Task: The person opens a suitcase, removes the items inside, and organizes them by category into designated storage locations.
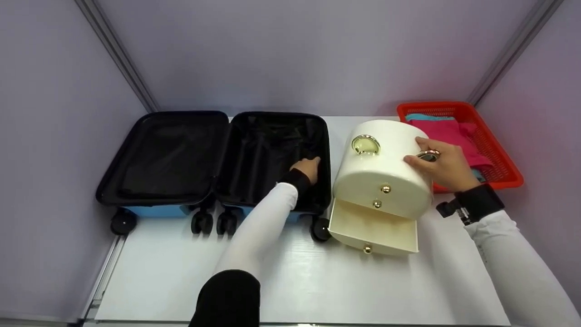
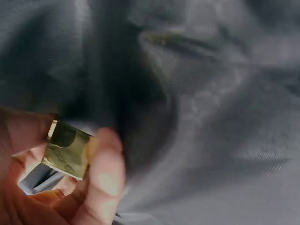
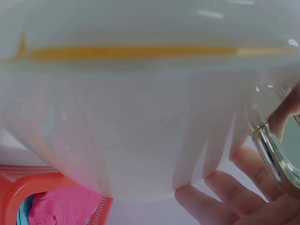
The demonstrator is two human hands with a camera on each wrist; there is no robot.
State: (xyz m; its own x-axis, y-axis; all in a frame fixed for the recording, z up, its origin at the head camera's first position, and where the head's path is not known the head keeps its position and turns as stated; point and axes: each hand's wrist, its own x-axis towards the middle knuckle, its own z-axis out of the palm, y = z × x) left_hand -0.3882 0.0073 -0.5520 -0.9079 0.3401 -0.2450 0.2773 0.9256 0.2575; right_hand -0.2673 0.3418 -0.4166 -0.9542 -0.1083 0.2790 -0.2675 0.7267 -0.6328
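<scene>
My left hand (image 1: pixel 307 169) is down inside the right half of an open black-lined suitcase (image 1: pixel 268 150). In the left wrist view it pinches a small shiny gold rectangular piece (image 2: pixel 68 149) between thumb and fingers, near the dark lining. A glossy white drawer box (image 1: pixel 386 165) with gold knobs stands right of the suitcase, its lowest drawer (image 1: pixel 372 227) pulled out and bare inside. At the box's right side, my right hand (image 1: pixel 447 165) rests its fingertips on the wall, fingers spread around the gold handle (image 3: pixel 276 159).
The suitcase's other half (image 1: pixel 174 159) lies flat at the left. Behind the box on the right sits a red basket (image 1: pixel 506 163) with pink and blue folded cloth (image 1: pixel 435 129). Walls (image 1: pixel 281 54) enclose the white table (image 1: pixel 308 281) at the back and sides.
</scene>
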